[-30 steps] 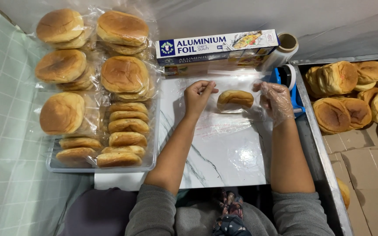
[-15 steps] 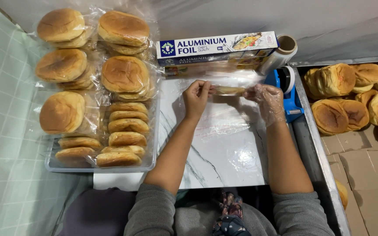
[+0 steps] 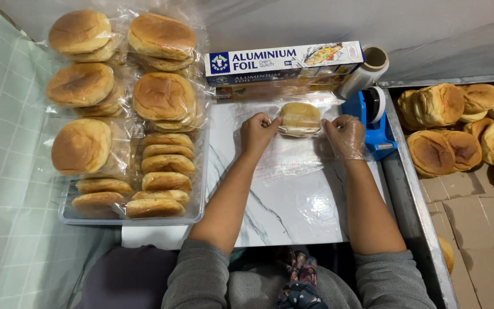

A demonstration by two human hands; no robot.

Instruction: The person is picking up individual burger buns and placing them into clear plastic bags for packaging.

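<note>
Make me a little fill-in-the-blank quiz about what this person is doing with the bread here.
1. Both hands, left hand and right hand, pinch clear wrap around a single ____.
2. The right hand wears a thin clear ____, while the left is bare.
3. The blue tape dispenser stands to the ____ of the bun.
4. The tray of bagged buns sits beside the ____ hand.

Missing words: bun; glove; right; left

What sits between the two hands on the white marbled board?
In the head view, a round golden bun in clear plastic film lies between the left hand and the gloved right hand, which pinch its ends.
</note>
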